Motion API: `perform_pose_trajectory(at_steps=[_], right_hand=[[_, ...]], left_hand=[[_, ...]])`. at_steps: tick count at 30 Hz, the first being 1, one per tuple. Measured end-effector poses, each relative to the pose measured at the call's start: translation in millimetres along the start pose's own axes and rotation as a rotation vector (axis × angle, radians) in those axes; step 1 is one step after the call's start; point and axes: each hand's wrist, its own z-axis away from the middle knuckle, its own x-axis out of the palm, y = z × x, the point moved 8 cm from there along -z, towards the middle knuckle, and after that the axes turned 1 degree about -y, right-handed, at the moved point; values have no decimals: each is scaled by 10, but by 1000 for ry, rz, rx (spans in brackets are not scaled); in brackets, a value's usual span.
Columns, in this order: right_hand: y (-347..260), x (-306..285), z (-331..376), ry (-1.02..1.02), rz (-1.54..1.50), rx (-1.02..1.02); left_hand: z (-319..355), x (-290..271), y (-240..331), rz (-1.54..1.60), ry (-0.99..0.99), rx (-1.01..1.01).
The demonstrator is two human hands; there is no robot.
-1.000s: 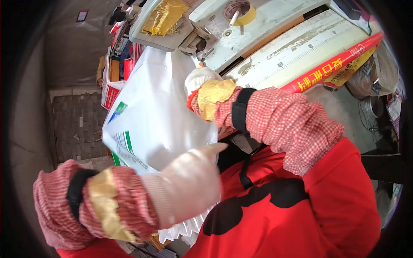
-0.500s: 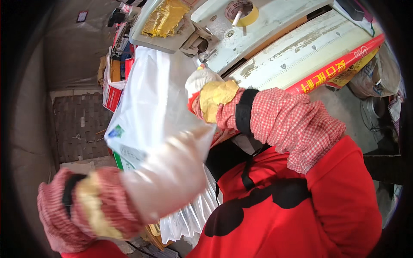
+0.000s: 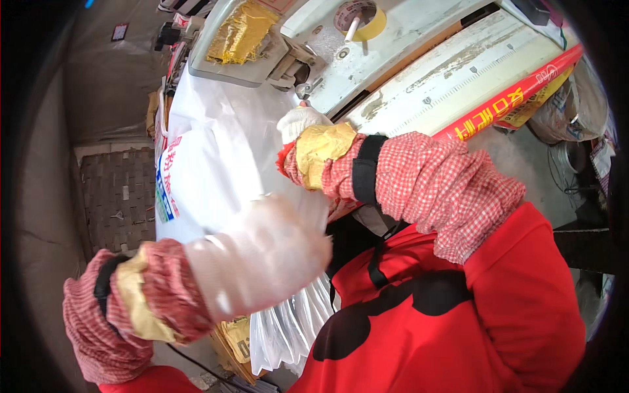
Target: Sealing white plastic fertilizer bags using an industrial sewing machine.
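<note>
A large white plastic sack (image 3: 203,150) with coloured print hangs below and left of the head of what looks like a sewing machine (image 3: 288,62). My right hand (image 3: 304,124), in a white glove, is closed on the sack's upper edge close to the metal parts under the machine head; its fingertips are partly hidden. Nearer to me, my left hand (image 3: 268,252), also gloved and blurred by motion, is curled into a fist at the sack's near side, with thin plastic beside it. Both forearms wear red checked sleeve covers with black straps and yellow patches.
On the machine bed lie a tape roll (image 3: 367,23) and a ruler-marked pale surface (image 3: 432,78). A red printed strip (image 3: 498,111) runs along the bed's near edge. Pleated clear plastic (image 3: 288,327) hangs below my left hand. A woven mat (image 3: 118,196) lies at left.
The sack has shifted and turned, so red and blue print now shows on its left side. My left hand has moved slightly right; my right hand has stayed near the machine.
</note>
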Motion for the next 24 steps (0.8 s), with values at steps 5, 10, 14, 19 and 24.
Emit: perform_pose_trajectory(at_steps=[5, 10, 14, 19, 24], right_hand=[[-116, -64, 42, 88, -9, -89], [61, 503, -137, -215, 136, -256], [105, 542, 141, 837, 2366, 196], [104, 807, -109, 1490, 3626, 706], [-128, 612, -143, 1359, 3261, 1067]], left_hand=[[-214, 42, -41, -69, 237, -64], [-115, -344, -602, 2, 187, -13], [178, -448, -1011, -19, 195, -201], [47, 155, -35, 99, 277, 196], [-320, 425, -341, 71, 410, -102]])
